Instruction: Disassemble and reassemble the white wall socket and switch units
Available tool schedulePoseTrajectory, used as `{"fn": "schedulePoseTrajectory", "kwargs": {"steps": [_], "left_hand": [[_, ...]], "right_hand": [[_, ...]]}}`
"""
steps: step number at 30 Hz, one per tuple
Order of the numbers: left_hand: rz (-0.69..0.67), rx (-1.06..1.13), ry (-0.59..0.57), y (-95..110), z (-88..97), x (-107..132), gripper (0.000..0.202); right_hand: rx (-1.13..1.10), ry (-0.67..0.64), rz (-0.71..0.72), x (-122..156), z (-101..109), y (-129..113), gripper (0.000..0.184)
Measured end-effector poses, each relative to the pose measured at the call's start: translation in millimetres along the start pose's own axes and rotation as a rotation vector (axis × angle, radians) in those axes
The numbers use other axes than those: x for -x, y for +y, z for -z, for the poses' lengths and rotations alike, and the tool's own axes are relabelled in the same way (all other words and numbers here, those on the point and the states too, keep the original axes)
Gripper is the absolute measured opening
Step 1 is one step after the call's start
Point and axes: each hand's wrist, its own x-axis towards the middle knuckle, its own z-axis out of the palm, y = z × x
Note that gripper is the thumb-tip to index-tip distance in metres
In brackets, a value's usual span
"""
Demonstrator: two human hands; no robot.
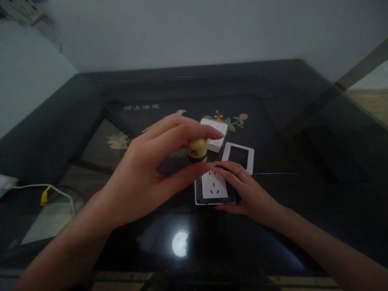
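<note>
My left hand [136,173] curls around the yellow and black handle of what looks like a screwdriver [197,149], held upright, with the thumb in front and a finger over the top. Its lower end is hidden behind the thumb, above the left side of a white wall socket [214,190]. The socket lies face up, its dark inner border uncovered. My right hand [242,188], wearing a ring, grips the socket from its right side, fingers along the far edge and thumb at the near edge. Just beyond that hand lies a white cover frame [251,159] with a rectangular opening.
A white box-like piece [222,128] rests behind the screwdriver, partly covered by my finger. A white cable [60,188] with a yellow tag [45,195] lies at the left. The dark glossy tabletop [273,238] carries a flower picture and ends at a wall behind.
</note>
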Motion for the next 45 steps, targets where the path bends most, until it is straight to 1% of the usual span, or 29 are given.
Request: {"fn": "schedulePoseTrajectory", "kwargs": {"steps": [2, 3, 4, 5, 6, 7, 9, 11, 12, 14, 17, 19, 20, 21, 24, 25, 26, 27, 29, 32, 34, 35, 37, 39, 40, 41, 43, 45], "left_hand": [[0.054, 0.068, -0.11, 3, 8.2, 1, 0.04], [0.056, 0.084, -0.15, 4, 11.3, 2, 0.045], [0.054, 0.084, -0.173, 4, 12.9, 2, 0.049], [0.049, 0.073, -0.172, 3, 12.8, 3, 0.052], [0.037, 0.055, -0.142, 1, 11.1, 3, 0.052], [0.016, 0.034, -0.085, -1, 8.1, 3, 0.05], [-0.035, -0.034, 0.051, -5, 0.4, 2, 0.037], [-0.102, -0.118, 0.132, -7, -5.2, 1, 0.027], [-0.125, -0.146, 0.133, -6, -6.0, 0, 0.024], [-0.117, -0.134, 0.068, -2, -2.9, -1, 0.024], [-0.018, -0.015, -0.088, 4, 7.6, 0, 0.04], [0.02, 0.027, -0.147, 5, 11.3, 2, 0.049], [0.016, 0.028, -0.141, 4, 10.9, 3, 0.05], [0.003, 0.007, -0.111, 1, 9.0, 3, 0.049], [-0.117, -0.158, 0.074, -7, -1.7, 2, 0.028], [-0.162, -0.224, 0.122, -8, -4.9, 1, 0.022], [-0.197, -0.278, 0.143, -9, -7.0, 0, 0.019], [-0.211, -0.311, 0.137, -9, -7.6, -1, 0.019], [-0.18, -0.304, 0.065, -5, -4.1, -1, 0.028], [-0.096, -0.193, -0.069, 1, 7.5, 0, 0.044], [-0.059, -0.137, -0.124, 3, 12.6, 2, 0.048], [-0.048, -0.119, -0.121, 2, 13.0, 3, 0.048], [-0.06, -0.14, -0.04, -2, 9.1, 3, 0.042], [-0.129, -0.22, 0.077, -6, 1.7, 2, 0.03], [-0.174, -0.27, 0.121, -8, -1.9, 1, 0.024], [-0.205, -0.314, 0.139, -9, -4.5, 0, 0.019], [-0.209, -0.341, 0.122, -8, -5.7, -2, 0.017], [-0.146, -0.291, 0.058, -5, -1.1, -2, 0.026]], "right_hand": [[-0.003, -0.002, -0.001, 0, 0, 0, 0.084], [-0.004, -0.003, -0.001, 0, 1, 0, 0.083], [-0.005, -0.003, 0.0, 0, 1, 0, 0.083], [-0.005, -0.006, -0.001, 0, 1, 0, 0.082], [-0.006, -0.008, -0.004, -1, 1, 0, 0.082], [-0.009, -0.009, -0.007, -1, 1, 0, 0.083], [-0.017, -0.009, -0.013, -1, 1, 0, 0.083], [-0.021, -0.011, -0.02, -2, 1, 0, 0.084], [-0.019, -0.012, -0.02, -2, 1, 0, 0.084], [-0.012, -0.017, -0.023, -2, 1, -1, 0.084], [-0.013, -0.017, -0.019, -1, 2, -1, 0.083], [-0.015, -0.017, -0.014, -1, 2, -1, 0.082], [-0.014, -0.016, -0.012, -1, 1, 0, 0.082], [-0.012, -0.016, -0.014, -2, 1, 0, 0.082], [-0.012, -0.019, -0.018, -2, 1, 0, 0.082], [-0.014, -0.021, -0.018, -2, 1, 0, 0.083], [-0.017, -0.023, -0.015, -2, 1, -1, 0.084], [-0.019, -0.022, -0.012, -2, 1, -1, 0.085], [-0.018, -0.014, -0.008, -2, 1, -1, 0.086], [-0.014, -0.006, -0.001, -2, 2, -1, 0.085], [-0.017, -0.009, -0.004, -2, 2, -1, 0.085], [-0.019, -0.012, -0.007, -2, 2, -1, 0.085], [-0.019, -0.015, -0.011, -2, 2, -1, 0.085], [-0.014, -0.018, -0.011, -2, 2, -1, 0.086], [-0.01, -0.019, -0.011, -2, 2, -1, 0.086], [-0.007, -0.018, -0.012, -2, 2, -1, 0.086], [-0.001, -0.018, -0.012, -2, 2, -1, 0.085], [0.0, -0.015, -0.006, -2, 1, -1, 0.084]]}}
